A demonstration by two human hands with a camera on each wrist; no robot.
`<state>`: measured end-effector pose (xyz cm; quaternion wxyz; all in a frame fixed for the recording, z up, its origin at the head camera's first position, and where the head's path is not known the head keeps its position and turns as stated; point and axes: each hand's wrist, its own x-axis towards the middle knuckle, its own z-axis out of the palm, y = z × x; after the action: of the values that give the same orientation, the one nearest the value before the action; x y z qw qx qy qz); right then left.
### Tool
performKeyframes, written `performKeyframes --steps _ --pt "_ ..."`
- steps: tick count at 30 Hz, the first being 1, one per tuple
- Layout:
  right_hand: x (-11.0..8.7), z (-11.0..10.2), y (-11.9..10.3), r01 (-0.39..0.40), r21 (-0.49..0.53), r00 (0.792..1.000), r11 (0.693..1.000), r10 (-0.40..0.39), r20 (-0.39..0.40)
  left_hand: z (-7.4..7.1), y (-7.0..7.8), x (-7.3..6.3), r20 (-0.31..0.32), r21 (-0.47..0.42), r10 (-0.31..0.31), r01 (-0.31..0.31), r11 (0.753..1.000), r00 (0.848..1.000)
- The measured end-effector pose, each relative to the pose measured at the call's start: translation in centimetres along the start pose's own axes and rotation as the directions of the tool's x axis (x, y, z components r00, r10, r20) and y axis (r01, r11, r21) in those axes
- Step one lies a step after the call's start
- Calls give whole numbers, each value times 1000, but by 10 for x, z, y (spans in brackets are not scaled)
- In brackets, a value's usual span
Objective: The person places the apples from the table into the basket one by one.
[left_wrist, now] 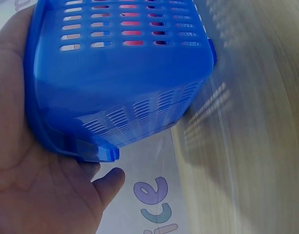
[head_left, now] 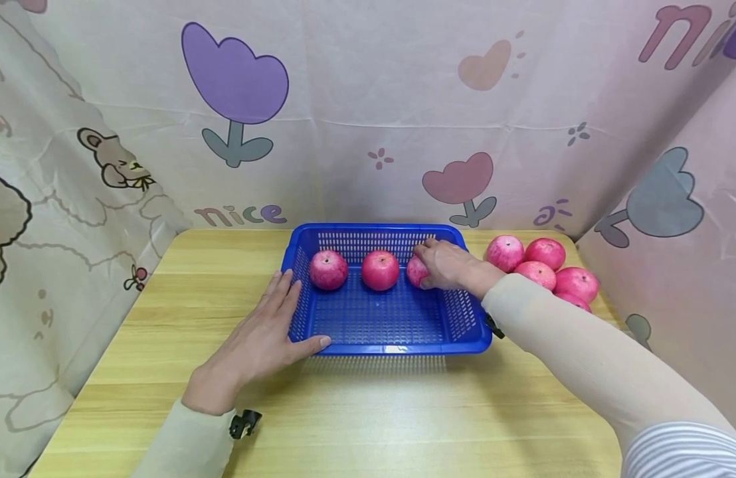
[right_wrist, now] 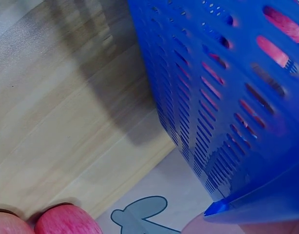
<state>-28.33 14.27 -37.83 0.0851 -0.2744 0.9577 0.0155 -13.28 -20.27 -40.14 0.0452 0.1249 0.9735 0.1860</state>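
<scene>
In the head view a blue plastic basket (head_left: 380, 348) with slotted walls sits on the table. Two red apples, a left apple (head_left: 329, 270) and a middle apple (head_left: 380, 270), lie along its back half. My right hand (head_left: 448, 264) reaches over the right rim and grips a third apple (head_left: 416, 271) in line with them, its fingers covering much of it. At the basket's left front corner, my left hand (head_left: 266, 335) rests on the rim with fingers extended and thumb spread. In the left wrist view, the palm (left_wrist: 37, 195) lies against the basket rim (left_wrist: 35, 97).
Several more apples (head_left: 535, 273) are grouped on the table right of the basket, beside my right forearm. The wooden table (head_left: 356, 425) meets a printed cloth backdrop (head_left: 356, 79) at its back edge. Cloth also hangs on both sides.
</scene>
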Motion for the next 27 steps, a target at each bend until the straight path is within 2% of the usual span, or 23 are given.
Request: performKeyframes --steps 5,12,22,27 --pt "0 -1 -1 -12 6 1000 1000 12 7 -1 0 0 -1 2 7 -7 1000 1000" --pt "0 -4 1 -60 73 998 995 58 30 -2 0 -1 1 2 8 -8 1000 1000" --pt "-15 -16 7 -6 194 994 981 27 -109 -1 -1 0 3 7 6 -6 1000 1000" --pt "-26 -24 14 -19 254 986 967 61 -158 -1 -1 0 0 8 6 -6 1000 1000"
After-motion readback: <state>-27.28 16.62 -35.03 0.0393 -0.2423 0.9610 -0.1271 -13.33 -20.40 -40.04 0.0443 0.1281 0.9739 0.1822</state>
